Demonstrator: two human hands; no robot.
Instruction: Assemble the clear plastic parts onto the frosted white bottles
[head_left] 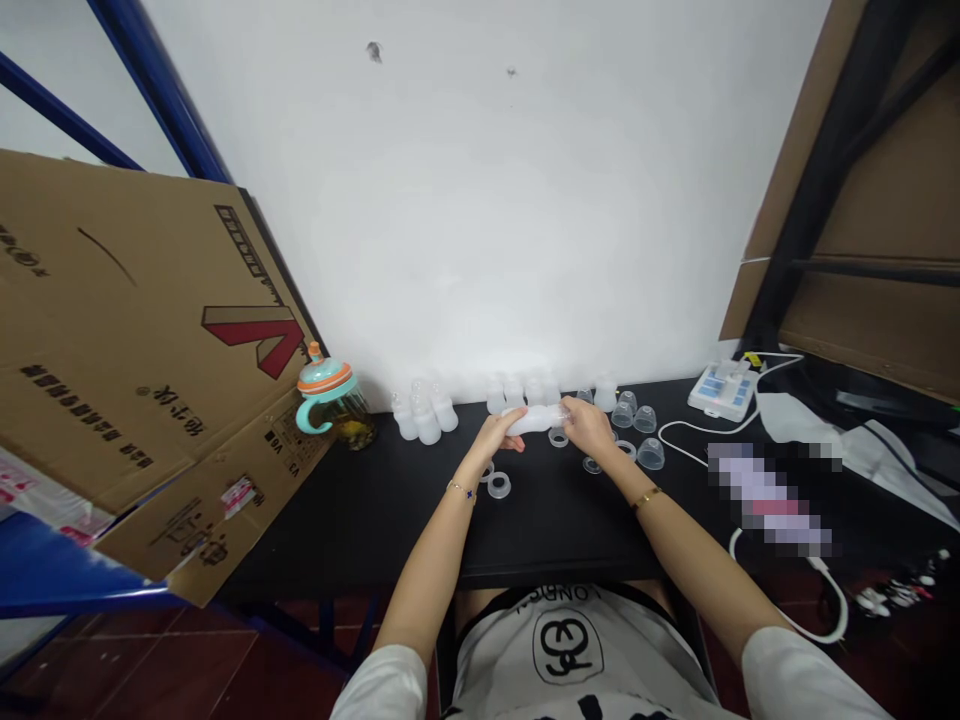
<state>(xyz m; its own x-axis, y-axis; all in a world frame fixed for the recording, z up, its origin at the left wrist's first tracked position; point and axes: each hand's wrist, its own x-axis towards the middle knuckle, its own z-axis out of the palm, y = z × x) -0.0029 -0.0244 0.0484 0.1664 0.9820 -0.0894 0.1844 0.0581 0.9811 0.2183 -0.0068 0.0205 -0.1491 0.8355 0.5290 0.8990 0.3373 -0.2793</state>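
A small white feeding bottle (pixel 534 420) lies sideways between my two hands above the black table (pixel 420 525). My left hand (pixel 495 436) is closed round its left end. At the clear right end, my right hand (pixel 587 426) has its fingers wrapped round the bottle; the exact part it grips is covered. Loose translucent rings (pixel 499 486) lie below my hands, one beside my left wrist. Clear dome caps (pixel 651 454) are grouped right of my right hand. Several white bottles (pixel 514 392) stand behind my hands, and capped ones (pixel 427 424) form a cluster to the left.
A jug with a turquoise and orange lid (pixel 330 385) stands at the left, against a large cardboard sheet (pixel 135 330). At the right are a white case (pixel 722 390), a white cable (pixel 679 425), a blurred-out object (pixel 769 500) and white sheeting (pixel 810 430). A white wall (pixel 487 220) rises behind.
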